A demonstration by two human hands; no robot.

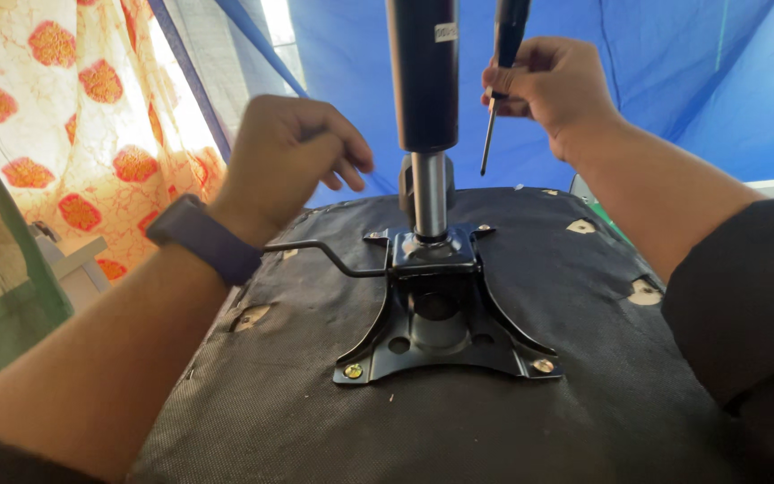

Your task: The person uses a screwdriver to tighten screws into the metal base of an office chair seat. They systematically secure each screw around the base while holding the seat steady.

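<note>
An upturned chair seat (315, 394) covered in dark fabric lies in front of me. A black metal mounting plate (445, 345) is screwed to it, with a gas-lift cylinder (423, 81) rising from its middle and a thin black lever (315, 249) sticking out to the left. My right hand (548, 85) grips a screwdriver (497, 81), tip down, just right of the cylinder. My left hand (284, 161), a dark band on the wrist, hovers above the lever with fingers loosely curled and nothing in it.
A blue tarp (674, 81) hangs behind. To the left hangs a cream curtain with orange flowers (73, 116). Brass-coloured screws (352, 370) sit at the plate's near corners. Torn spots dot the seat fabric (644, 291).
</note>
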